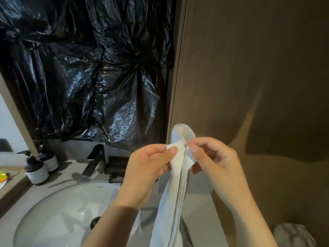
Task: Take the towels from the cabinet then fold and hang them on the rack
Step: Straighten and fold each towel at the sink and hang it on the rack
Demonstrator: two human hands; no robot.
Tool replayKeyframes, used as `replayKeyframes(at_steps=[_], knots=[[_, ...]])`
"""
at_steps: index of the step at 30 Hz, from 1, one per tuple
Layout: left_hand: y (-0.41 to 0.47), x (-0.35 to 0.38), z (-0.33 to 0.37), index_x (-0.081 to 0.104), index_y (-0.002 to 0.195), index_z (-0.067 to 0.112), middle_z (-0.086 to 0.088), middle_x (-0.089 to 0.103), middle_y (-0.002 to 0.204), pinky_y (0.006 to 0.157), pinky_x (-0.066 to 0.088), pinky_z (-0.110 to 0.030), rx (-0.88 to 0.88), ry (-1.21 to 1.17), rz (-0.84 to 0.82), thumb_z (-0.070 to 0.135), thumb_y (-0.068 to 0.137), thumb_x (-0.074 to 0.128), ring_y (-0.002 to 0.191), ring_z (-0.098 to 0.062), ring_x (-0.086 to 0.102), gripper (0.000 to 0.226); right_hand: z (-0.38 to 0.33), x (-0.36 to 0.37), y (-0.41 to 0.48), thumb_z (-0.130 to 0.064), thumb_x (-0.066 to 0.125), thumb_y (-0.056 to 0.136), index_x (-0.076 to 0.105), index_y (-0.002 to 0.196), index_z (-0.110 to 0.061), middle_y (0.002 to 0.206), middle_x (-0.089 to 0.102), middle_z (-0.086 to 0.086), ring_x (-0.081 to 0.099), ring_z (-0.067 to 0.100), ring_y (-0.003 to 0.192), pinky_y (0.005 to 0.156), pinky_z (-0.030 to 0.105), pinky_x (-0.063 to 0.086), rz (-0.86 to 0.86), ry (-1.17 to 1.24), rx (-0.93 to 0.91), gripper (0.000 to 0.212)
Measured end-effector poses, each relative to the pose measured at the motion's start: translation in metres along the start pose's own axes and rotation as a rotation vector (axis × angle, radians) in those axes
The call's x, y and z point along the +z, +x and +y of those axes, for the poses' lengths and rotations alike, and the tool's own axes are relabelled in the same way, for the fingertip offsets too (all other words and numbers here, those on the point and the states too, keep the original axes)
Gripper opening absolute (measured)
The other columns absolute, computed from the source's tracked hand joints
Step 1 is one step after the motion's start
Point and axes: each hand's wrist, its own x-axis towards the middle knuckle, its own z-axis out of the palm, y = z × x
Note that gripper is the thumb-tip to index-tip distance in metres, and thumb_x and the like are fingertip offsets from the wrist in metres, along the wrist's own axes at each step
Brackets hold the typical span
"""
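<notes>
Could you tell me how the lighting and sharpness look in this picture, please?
Head view: dim overall; glare glints on the black plastic; a broad shadow crosses the brown wall; the towel looks fairly sharp, its top slightly soft.

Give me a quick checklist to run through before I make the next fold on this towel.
1. Left hand pinches the towel near its top: ok.
2. Right hand pinches the facing edge: ok.
3. Towel spread flat for folding: not ok, it hangs bunched in a narrow strip.
4. Top edges lined up: not ok, a loop of cloth sticks up above the fingers.
5. Lower end clear of the sink: cannot tell, it runs out of frame.
6. Rack within reach: cannot tell, none in view.
</notes>
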Motion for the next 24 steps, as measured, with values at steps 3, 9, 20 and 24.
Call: replayKeyframes(at_steps=[3, 9, 20, 24], knots=[[-0.004, -0.002, 0.002, 0.077, 0.092, 0.012, -0.016, 0.075, 0.095, 0.075, 0.057, -0.029, 0.032, 0.017, -0.016, 0.031, 0.073, 0.080, 0.087, -0.029, 0.073, 0.028, -0.004, -0.006, -0.005, -0.026, 0.065, 0.089, 0.072, 0.101, -0.027, 0.093, 0.072, 0.001, 0.072, 0.024, 0.083, 0.066, 0.023, 0.057, -0.144, 0.098, 0.022, 0.014], [-0.013, -0.005, 0.005, 0.078, 0.093, 0.020, -0.011, 0.076, 0.093, 0.077, 0.056, -0.028, 0.043, 0.083, -0.038, 0.038, 0.070, 0.075, 0.087, -0.024, 0.073, 0.029, -0.004, -0.017, -0.012, -0.020, 0.065, 0.086, 0.071, 0.108, -0.028, 0.095, 0.074, 0.003, 0.073, 0.023, 0.086, 0.073, 0.024, 0.058, -0.288, 0.156, 0.078, 0.025], [-0.028, 0.001, 0.008, 0.077, 0.094, 0.018, -0.009, 0.077, 0.090, 0.073, 0.055, -0.023, 0.047, 0.157, -0.070, 0.026, 0.081, 0.069, 0.082, -0.020, 0.073, 0.017, -0.007, -0.010, -0.016, -0.039, 0.072, 0.072, 0.067, 0.084, -0.024, 0.059, 0.062, 0.008, 0.055, 0.017, 0.046, 0.045, 0.021, 0.049, -0.137, -0.040, 0.071, 0.019], [-0.032, 0.001, 0.011, 0.076, 0.098, 0.013, -0.009, 0.077, 0.092, 0.077, 0.058, -0.026, 0.065, 0.178, -0.089, 0.025, 0.079, 0.067, 0.086, -0.023, 0.074, 0.025, -0.011, -0.010, -0.019, -0.042, 0.070, 0.071, 0.066, 0.079, -0.027, 0.056, 0.062, 0.001, 0.054, 0.011, 0.044, 0.044, 0.018, 0.046, -0.110, -0.083, 0.046, 0.018]])
